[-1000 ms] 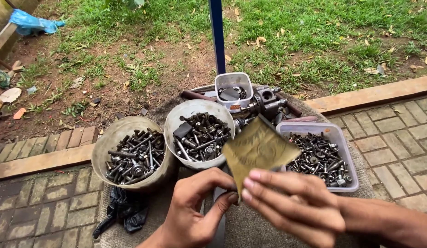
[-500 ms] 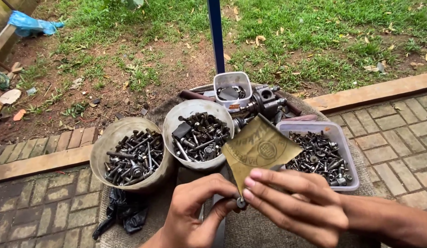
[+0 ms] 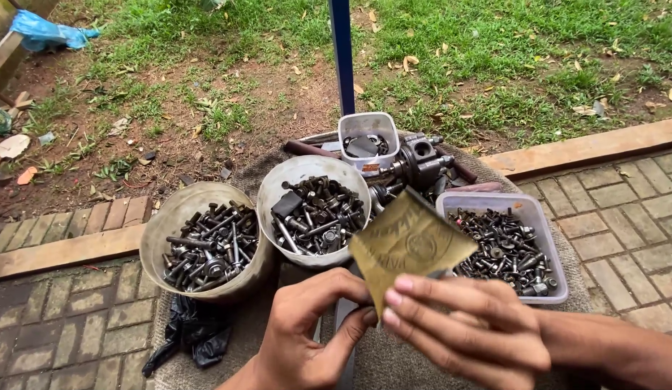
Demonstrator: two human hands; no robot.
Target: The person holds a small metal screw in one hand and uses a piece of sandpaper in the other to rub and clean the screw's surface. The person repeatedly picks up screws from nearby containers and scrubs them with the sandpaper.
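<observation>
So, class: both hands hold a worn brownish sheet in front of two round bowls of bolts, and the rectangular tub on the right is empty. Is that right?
Not quite. The head view shows the rectangular tub full of small bolts and nuts. Otherwise correct: left hand and right hand hold the brownish sheet before the two bowls.

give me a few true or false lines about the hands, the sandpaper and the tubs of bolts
1. Both hands, left hand and right hand, pinch the sandpaper piece. True.
2. The sandpaper lies flat on the mat. False: it is held up off it.
3. The two round bowls hold bolts. True.
4. The rectangular tub is empty. False: it holds nuts and bolts.
5. The blue pole stands on the paving. False: on the grass side.
</observation>
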